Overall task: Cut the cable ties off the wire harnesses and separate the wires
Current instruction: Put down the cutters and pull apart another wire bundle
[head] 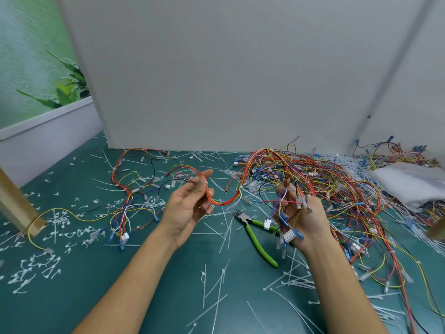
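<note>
My left hand (186,206) is raised over the green mat, fingers pinched on a red and orange wire bundle (224,201) that sags in a loop toward the right. My right hand (303,218) grips the other end of this wire harness (285,208), a cluster of purple, red and yellow wires with white connectors and blue terminals hanging below the palm. Green-handled cutters (258,239) lie on the mat between and below both hands, jaws pointing up-left. A big tangled pile of harnesses (325,174) lies behind my right hand.
Another harness (125,203) is spread out at the left. Cut white cable ties (216,285) litter the green mat (120,273). A grey partition wall (216,80) stands behind. A wooden leg (16,208) is at far left, a white plastic bag (409,182) at right.
</note>
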Tool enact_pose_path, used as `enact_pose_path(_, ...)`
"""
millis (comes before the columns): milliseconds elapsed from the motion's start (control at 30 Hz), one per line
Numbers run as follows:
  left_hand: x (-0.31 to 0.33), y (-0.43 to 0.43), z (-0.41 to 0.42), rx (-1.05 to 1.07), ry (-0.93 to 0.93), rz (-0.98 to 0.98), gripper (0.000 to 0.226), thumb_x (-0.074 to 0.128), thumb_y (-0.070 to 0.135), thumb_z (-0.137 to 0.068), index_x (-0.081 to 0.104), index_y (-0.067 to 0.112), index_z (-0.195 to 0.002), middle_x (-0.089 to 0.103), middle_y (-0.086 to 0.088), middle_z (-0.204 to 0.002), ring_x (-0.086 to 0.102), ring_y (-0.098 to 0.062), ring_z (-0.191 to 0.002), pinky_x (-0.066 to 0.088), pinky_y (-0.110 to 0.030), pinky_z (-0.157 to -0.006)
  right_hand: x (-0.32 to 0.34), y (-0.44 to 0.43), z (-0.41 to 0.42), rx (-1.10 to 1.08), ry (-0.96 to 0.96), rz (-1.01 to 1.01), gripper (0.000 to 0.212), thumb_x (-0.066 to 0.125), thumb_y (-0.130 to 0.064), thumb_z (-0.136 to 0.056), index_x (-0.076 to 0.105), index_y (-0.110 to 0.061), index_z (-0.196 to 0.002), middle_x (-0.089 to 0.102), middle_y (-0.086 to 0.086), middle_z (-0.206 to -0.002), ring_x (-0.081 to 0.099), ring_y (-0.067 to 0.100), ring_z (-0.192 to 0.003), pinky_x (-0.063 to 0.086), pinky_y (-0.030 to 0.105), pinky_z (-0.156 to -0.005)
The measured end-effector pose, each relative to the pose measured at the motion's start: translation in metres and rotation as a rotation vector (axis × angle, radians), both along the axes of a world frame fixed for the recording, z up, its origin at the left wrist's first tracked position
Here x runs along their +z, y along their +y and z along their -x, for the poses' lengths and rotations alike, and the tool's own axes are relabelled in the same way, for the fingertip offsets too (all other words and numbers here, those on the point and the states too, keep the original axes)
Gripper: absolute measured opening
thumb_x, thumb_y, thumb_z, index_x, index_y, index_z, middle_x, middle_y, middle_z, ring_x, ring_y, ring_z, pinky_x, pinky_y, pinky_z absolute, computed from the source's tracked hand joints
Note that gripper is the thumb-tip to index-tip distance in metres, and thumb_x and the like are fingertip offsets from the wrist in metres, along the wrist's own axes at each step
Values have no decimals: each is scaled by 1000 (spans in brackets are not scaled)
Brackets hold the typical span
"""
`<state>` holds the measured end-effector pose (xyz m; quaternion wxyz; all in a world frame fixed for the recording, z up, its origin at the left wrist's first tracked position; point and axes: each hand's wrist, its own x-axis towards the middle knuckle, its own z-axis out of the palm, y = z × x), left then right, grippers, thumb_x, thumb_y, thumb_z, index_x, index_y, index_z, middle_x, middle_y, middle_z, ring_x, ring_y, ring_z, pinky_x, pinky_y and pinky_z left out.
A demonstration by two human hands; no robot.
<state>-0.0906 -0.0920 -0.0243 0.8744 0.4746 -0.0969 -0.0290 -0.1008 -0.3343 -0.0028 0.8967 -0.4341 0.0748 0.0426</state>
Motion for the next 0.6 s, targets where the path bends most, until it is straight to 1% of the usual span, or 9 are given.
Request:
enact_pose_path(67, -1, 0, 0, 13, -7, -27, 31, 66, 27, -89, 73, 20, -118, 59, -2, -77, 44, -10, -53, 44, -24, -53, 1, 1, 2, 4, -33, 11, 29, 32, -5, -93, 58, -11, -80, 51, 0, -65, 36, 10, -48, 28, 21, -43)
enact_pose_path(133, -3, -1, 0, 35, -8, -61, 35, 71, 28, -84, 73, 18, -118, 61, -5, -78, 44, -11, -53, 44, -23, -53, 1, 1, 2, 35, -35, -30, 35, 31, -7, -98, 60, -9, -80, 55, 1, -66, 40, 9, -47, 31, 18, -37)
enact_pose_path(167, -3, -2, 0, 48, -6, -75, 37, 74, 30, -81, 74, 18, -116, 63, -5, -78, 44, -11, -52, 43, -23, -53, 1, 1, 2, 51, -33, -39, 36, 32, -10, -102, 61, -8, -80, 55, 1, -66, 42, 8, -47, 32, 18, -35)
enact_pose_path(233, -4, -3, 0, 72, 4, -96, 42, 78, 33, -74, 75, 18, -113, 67, -6, -79, 45, -12, -51, 43, -23, -52, 2, 2, 2, 65, -40, -39, 33, 35, -12, -105, 59, -7, -84, 56, 1, -66, 45, 8, -48, 33, 18, -35)
enact_pose_path(300, -4, -4, 0, 100, 16, -113, 43, 81, 34, -70, 77, 20, -110, 70, -6, -80, 46, -12, -51, 44, -22, -52, 2, 3, 2, 54, -29, -2, 29, 39, -12, -103, 61, -6, -85, 56, 2, -65, 47, 8, -48, 34, 18, -36)
enact_pose_path(400, -3, -6, 2, 176, 30, -141, 43, 82, 36, -66, 78, 22, -107, 71, -5, -80, 46, -11, -50, 44, -21, -52, 2, 3, 4, 51, -3, 60, 27, 41, -13, -100, 63, -5, -86, 55, 2, -60, 48, 11, -51, 39, 19, -42)
enact_pose_path(500, -2, -8, 2, 240, 35, -164, 39, 81, 32, -69, 78, 22, -107, 65, -8, -79, 46, -12, -52, 43, -23, -52, 3, 4, 4, 62, -5, 28, 25, 40, -12, -102, 60, -6, -89, 52, -2, -58, 42, 8, -46, 35, 17, -40)
enact_pose_path(600, -1, -9, 2, 271, 29, -146, 36, 74, 21, -76, 74, 18, -112, 73, -9, -89, 56, -12, -57, 47, -21, -50, 4, 5, 5, 76, -42, 55, 23, 42, -13, -105, 59, -13, -90, 58, -2, -69, 43, 7, -46, 36, 17, -40)
